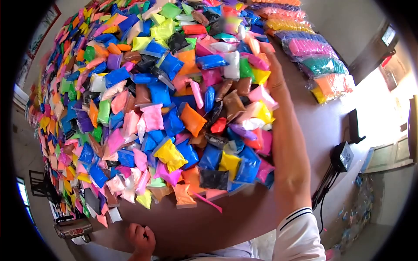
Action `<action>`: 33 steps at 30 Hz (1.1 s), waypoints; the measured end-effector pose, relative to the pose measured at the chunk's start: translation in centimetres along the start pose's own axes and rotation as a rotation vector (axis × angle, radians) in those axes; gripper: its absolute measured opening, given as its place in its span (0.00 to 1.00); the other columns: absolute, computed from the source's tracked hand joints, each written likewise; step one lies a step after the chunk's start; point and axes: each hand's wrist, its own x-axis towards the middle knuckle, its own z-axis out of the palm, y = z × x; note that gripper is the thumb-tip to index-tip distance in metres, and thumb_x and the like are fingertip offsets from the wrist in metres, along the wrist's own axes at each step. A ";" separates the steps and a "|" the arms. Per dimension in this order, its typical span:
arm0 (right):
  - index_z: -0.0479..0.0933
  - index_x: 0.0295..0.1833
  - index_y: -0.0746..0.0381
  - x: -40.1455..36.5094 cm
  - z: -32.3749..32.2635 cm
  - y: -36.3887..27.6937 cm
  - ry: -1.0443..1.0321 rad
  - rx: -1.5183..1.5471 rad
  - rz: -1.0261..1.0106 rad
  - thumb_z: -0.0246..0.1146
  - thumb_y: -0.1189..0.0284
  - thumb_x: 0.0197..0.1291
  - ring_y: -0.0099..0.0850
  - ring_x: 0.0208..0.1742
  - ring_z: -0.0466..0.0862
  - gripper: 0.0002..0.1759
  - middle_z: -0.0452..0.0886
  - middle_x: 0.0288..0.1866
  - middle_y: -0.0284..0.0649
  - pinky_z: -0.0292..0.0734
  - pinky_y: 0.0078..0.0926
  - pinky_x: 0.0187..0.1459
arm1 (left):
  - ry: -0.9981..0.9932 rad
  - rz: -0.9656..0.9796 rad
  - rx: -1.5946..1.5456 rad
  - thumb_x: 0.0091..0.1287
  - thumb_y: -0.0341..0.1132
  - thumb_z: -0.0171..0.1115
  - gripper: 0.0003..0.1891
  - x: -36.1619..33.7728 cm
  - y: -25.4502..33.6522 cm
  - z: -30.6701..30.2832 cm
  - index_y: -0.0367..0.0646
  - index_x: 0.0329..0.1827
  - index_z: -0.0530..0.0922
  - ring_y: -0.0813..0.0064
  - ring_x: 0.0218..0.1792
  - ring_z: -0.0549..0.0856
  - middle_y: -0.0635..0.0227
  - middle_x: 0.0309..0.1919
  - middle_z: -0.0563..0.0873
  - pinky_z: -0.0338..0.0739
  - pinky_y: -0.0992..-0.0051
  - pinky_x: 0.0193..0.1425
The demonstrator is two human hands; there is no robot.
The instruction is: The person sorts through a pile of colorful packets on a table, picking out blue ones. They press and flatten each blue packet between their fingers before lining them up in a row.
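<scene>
A big heap of small clear packets [174, 155] in many colours, each filled with something soft-looking, covers much of the brown table [191, 230]. My left hand [142, 238] is closed with its fingers curled, at the near table edge below the heap. Nothing shows in it. My right arm stretches forward along the heap's right side. The right hand [266, 48] is at the far right part of the pile, close to pale orange and pink packets. Its fingers are blurred among them, so I cannot see whether they grip one.
Large clear bags of same-coloured packets [311, 48] lie in a row at the far right. A black device on a stand [343, 156] with cables is at the right edge. A metallic cylinder [73, 228] is at the left corner. Litter [355, 217] lies on the floor.
</scene>
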 end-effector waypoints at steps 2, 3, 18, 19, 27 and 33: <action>0.68 0.59 0.59 0.4 1.5 1.4 -0.016 0.058 -0.059 0.58 0.56 0.58 0.29 0.44 0.80 0.27 0.79 0.46 0.39 0.77 0.25 0.47 | 0.004 0.020 -0.011 0.52 0.29 0.55 0.08 0.1 -0.2 0.0 0.40 0.18 0.66 0.56 0.28 0.72 0.59 0.26 0.72 0.64 0.61 0.30; 0.69 0.60 0.61 0.5 2.8 1.6 -0.004 -0.082 -0.143 0.58 0.58 0.59 0.29 0.50 0.78 0.27 0.77 0.51 0.40 0.72 0.24 0.52 | 0.010 0.022 -0.012 0.52 0.29 0.55 0.08 0.0 -0.2 -0.1 0.40 0.18 0.66 0.56 0.28 0.72 0.59 0.26 0.72 0.64 0.61 0.30; 0.81 0.42 0.55 -1.0 27.0 9.0 0.283 -1.544 -0.846 0.59 0.49 0.49 0.44 0.46 0.77 0.24 0.77 0.49 0.45 0.67 0.38 0.52 | 0.201 0.054 -0.117 0.49 0.28 0.58 0.11 0.0 -0.3 0.3 0.44 0.16 0.64 0.57 0.25 0.72 0.64 0.24 0.71 0.66 0.61 0.28; 0.82 0.41 0.54 -1.1 28.1 10.2 0.231 -1.606 -0.854 0.59 0.49 0.50 0.43 0.47 0.77 0.22 0.77 0.48 0.44 0.65 0.37 0.54 | 0.202 0.064 -0.119 0.50 0.28 0.58 0.10 0.0 -0.3 0.2 0.44 0.16 0.65 0.57 0.24 0.72 0.64 0.24 0.71 0.66 0.61 0.27; 0.81 0.41 0.59 -5.5 29.9 5.0 0.017 -0.906 -0.370 0.60 0.54 0.55 0.35 0.37 0.83 0.20 0.83 0.34 0.44 0.75 0.28 0.39 | 0.170 0.041 -0.114 0.53 0.30 0.58 0.11 -0.4 -0.2 -0.1 0.43 0.16 0.66 0.57 0.25 0.72 0.62 0.23 0.70 0.66 0.61 0.27; 0.77 0.52 0.61 -18.0 17.4 -4.7 0.407 -1.012 -0.458 0.61 0.56 0.56 0.31 0.51 0.77 0.24 0.81 0.47 0.42 0.68 0.27 0.53 | 0.218 0.053 -0.185 0.55 0.32 0.58 0.11 -0.6 0.2 -0.2 0.41 0.17 0.69 0.56 0.26 0.73 0.61 0.24 0.71 0.66 0.61 0.30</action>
